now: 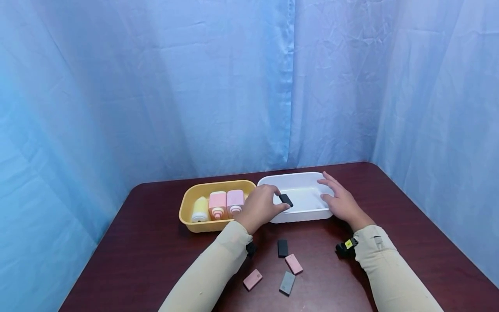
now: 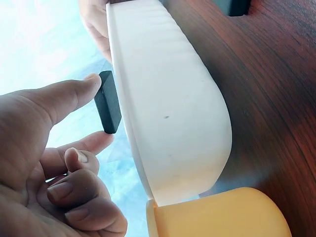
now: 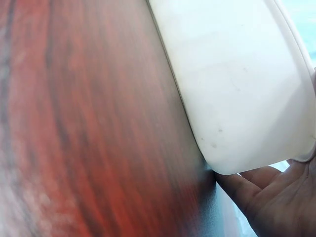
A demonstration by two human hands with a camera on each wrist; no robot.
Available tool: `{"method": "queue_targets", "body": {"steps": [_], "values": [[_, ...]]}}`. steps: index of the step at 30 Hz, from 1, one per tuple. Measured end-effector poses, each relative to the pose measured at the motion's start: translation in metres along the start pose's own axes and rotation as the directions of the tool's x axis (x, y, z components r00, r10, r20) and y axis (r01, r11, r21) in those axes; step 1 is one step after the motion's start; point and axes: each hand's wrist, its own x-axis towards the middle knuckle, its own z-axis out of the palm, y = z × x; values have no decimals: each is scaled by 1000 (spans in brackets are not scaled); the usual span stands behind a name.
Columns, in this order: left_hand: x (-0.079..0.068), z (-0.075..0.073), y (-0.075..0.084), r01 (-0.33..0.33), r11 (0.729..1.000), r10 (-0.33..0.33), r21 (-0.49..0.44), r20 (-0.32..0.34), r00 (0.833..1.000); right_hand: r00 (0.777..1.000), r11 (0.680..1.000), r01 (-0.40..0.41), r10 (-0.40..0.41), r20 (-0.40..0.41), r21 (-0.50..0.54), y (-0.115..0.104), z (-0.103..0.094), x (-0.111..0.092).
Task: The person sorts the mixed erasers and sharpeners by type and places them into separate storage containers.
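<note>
My left hand (image 1: 262, 206) pinches a small black rectangular block (image 1: 286, 200) between thumb and index finger, over the left part of a white plastic bin (image 1: 300, 215). In the left wrist view the block (image 2: 107, 102) is held by its two ends near the bin's rim, and the other fingers are curled toward the palm. At the bin's right end, my right hand (image 1: 343, 203) holds the end wall, thumb and a finger over the rim. The right wrist view shows other fingers (image 3: 242, 190) along the outside of the wall; their tips are partly hidden.
Left of the white bin stands a yellow bin (image 1: 187, 219) with a yellow bottle (image 1: 200, 209), a pink bottle (image 1: 217, 203) and a lilac bottle (image 1: 235, 200). Nearer on the table lie a black block (image 1: 282, 248), two pink blocks (image 1: 294, 264) and a grey block (image 1: 287, 284).
</note>
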Motion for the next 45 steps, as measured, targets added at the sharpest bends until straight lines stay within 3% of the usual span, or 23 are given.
{"method": "queue_targets", "body": {"steps": [20, 45], "values": [[3, 7, 2, -33, 994, 34, 100, -8, 999, 1000, 1000, -12, 12, 12, 16, 0, 0, 1], [4, 11, 0, -32, 994, 30, 109, 15, 999, 1000, 1000, 16, -16, -8, 1, -3, -1, -2]]}}
